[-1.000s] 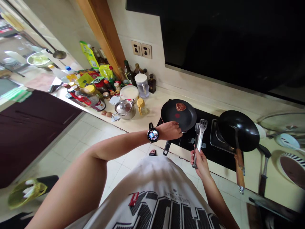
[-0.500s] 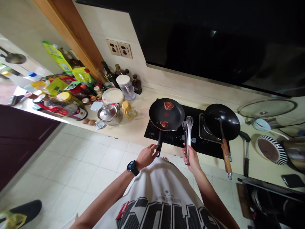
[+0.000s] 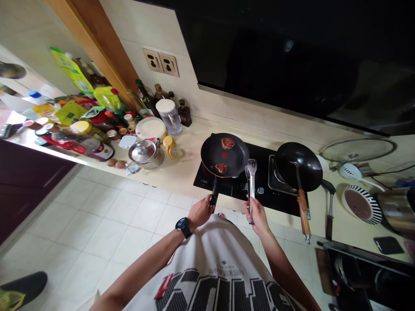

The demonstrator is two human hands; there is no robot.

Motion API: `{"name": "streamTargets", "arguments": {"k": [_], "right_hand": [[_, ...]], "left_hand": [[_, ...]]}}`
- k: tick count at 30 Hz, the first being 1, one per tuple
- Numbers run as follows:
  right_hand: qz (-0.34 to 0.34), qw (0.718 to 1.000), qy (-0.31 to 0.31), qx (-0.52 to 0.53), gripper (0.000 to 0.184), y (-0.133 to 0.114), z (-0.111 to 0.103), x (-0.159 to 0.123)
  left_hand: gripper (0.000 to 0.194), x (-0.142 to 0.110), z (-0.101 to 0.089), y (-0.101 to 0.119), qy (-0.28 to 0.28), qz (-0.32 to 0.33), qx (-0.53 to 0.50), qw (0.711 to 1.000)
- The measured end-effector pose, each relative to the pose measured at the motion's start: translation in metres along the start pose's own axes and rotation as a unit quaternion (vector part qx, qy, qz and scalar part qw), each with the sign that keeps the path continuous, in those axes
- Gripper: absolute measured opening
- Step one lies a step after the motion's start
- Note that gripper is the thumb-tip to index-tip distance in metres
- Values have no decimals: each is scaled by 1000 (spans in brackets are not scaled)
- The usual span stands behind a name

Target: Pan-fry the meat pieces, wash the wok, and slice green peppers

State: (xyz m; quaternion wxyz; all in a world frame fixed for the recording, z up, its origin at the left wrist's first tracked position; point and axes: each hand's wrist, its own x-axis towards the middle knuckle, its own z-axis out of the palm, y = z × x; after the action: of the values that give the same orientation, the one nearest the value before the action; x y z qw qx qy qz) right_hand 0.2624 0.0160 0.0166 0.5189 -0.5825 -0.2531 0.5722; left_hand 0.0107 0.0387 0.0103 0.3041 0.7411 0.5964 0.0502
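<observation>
My left hand (image 3: 200,211), a watch on its wrist, is wrapped round the black handle of a frying pan (image 3: 238,151). The pan sits on the left part of a black cooktop (image 3: 233,185). Two browned pieces of meat lie in it, one piece (image 3: 228,143) toward the back and a smaller piece (image 3: 221,168) near the handle side. My right hand (image 3: 258,214) grips metal tongs (image 3: 252,183) upright, right of the pan. Their slotted tips are close together with nothing between them, above the cooktop.
To the right a black wok (image 3: 298,166) with a wooden handle rests on the other burner. A spatula (image 3: 330,209), a striped bowl (image 3: 359,204) and a phone (image 3: 388,245) lie beyond. At left stand a steel pot (image 3: 145,154), an oil jug (image 3: 171,147) and several bottles.
My left hand has closed round the frying pan's handle, where its fingers only rested before. The tips of the tongs have drawn closer together. The view has shifted slightly.
</observation>
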Motion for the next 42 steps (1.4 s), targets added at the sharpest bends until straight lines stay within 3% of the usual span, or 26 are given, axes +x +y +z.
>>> {"name": "streamTargets", "arguments": {"k": [32, 36, 39, 42], "right_hand": [[2, 1000, 2, -7, 60, 6, 1, -5], [-14, 998, 3, -57, 59, 0, -3, -6], [-63, 973, 1, -221, 55, -19, -11, 5], [-130, 886, -17, -445, 48, -49, -13, 29]], "left_hand": [[60, -5, 4, 3, -14, -3, 0, 1000], [60, -6, 4, 4, -17, -3, 0, 1000], [61, -6, 3, 5, -24, -2, 4, 1000], [62, -7, 2, 7, -27, -6, 2, 1000]]}}
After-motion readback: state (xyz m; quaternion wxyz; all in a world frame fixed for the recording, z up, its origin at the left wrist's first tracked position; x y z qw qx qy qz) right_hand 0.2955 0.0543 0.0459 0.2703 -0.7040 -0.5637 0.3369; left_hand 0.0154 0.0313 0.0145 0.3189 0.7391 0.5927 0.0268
